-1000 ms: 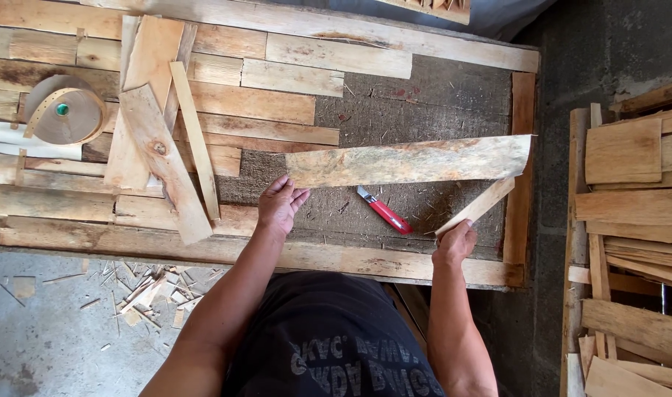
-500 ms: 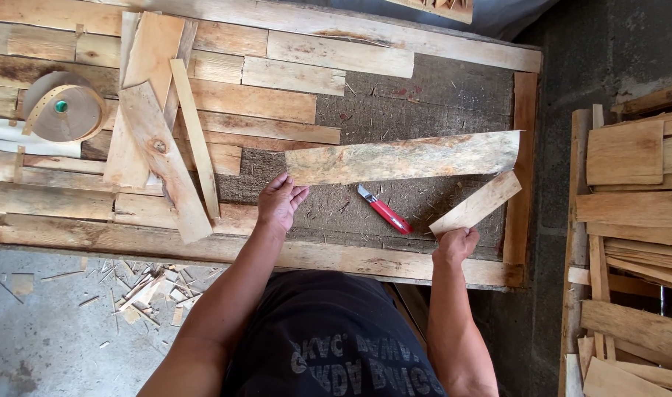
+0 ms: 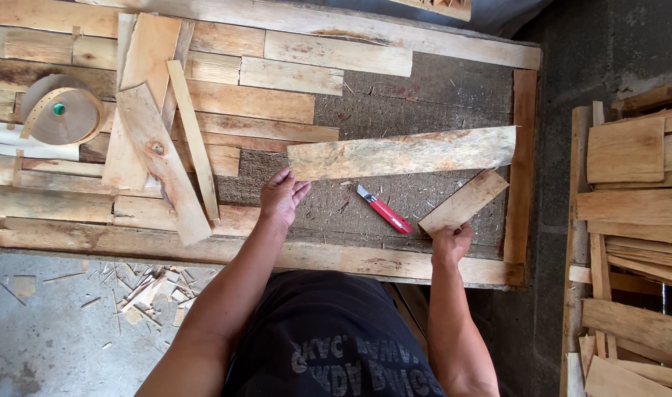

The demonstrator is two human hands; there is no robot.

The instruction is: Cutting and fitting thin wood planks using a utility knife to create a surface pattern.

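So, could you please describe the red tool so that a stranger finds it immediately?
Look at the bare dark patch of the wooden panel. Between the left hand and right hand lies a utility knife, the only red thing among pale boards.

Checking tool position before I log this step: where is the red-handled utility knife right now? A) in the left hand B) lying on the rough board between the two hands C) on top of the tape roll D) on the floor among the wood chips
B: the red-handled utility knife lies flat on the rough board, between the left hand and the right hand, touched by neither.
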